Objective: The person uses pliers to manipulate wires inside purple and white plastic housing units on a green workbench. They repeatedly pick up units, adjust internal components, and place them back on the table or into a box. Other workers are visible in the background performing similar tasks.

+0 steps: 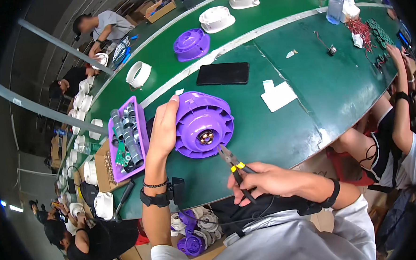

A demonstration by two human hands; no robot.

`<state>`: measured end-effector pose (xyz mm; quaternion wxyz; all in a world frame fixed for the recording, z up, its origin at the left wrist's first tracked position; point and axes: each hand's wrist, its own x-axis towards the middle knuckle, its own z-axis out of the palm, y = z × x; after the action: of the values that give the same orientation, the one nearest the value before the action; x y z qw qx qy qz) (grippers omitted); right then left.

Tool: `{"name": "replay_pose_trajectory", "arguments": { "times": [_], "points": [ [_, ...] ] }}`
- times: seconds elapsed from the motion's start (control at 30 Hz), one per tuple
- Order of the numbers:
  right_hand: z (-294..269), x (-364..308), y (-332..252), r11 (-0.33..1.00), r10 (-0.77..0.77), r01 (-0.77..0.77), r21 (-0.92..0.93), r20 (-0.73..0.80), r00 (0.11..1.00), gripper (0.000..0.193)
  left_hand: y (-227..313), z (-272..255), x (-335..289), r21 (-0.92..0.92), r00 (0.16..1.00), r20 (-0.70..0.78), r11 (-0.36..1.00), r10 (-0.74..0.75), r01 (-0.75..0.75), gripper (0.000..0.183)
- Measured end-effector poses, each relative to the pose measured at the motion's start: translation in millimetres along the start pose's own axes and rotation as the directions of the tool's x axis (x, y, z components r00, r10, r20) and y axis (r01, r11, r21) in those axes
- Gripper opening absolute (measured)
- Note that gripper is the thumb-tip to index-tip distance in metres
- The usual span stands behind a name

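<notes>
L side of the purple housing (203,121) is blocked by the L hand (164,127); farther L, passage is hindered by the pink tray (142,128). The near R edge is obstructed by the pliers (236,167), gripped in the R hand (269,178). To the R, a wide lane is offered by the green tabletop (260,132), interrupted by white papers (280,97). Far side is partly barred by a black phone (222,74), w/ a narrow gap btwn.
</notes>
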<state>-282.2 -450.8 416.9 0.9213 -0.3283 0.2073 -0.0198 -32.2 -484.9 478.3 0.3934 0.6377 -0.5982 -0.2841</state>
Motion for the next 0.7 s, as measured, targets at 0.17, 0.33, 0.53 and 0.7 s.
{"name": "replay_pose_trajectory", "arguments": {
  "times": [0.17, 0.33, 0.53, 0.7],
  "points": [
    [-5, 0, -11, 1.000, -0.017, 0.017, 0.008, 0.009, 1.000, 0.031, -18, 4, 7, 0.451, 0.861, -0.004, 0.769, 0.508, -0.452, 0.035],
    [-10, -1, -10, 1.000, 0.000, 0.000, -0.029, -0.009, 1.000, 0.031, -3, 10, 2, 0.466, 0.806, 0.106, 0.687, 0.582, -0.557, 0.022],
    [-5, -14, -11, 0.993, 0.045, -0.056, -0.106, -0.101, 0.994, 0.028, 14, 20, -2, 0.388, 0.873, 0.106, 0.789, 0.475, -0.477, 0.029],
    [-6, -21, -14, 0.984, 0.043, -0.063, -0.164, -0.124, 0.991, 0.028, 25, 27, -1, 0.387, 0.878, 0.140, 0.791, 0.457, -0.474, 0.030]
  ]
}}
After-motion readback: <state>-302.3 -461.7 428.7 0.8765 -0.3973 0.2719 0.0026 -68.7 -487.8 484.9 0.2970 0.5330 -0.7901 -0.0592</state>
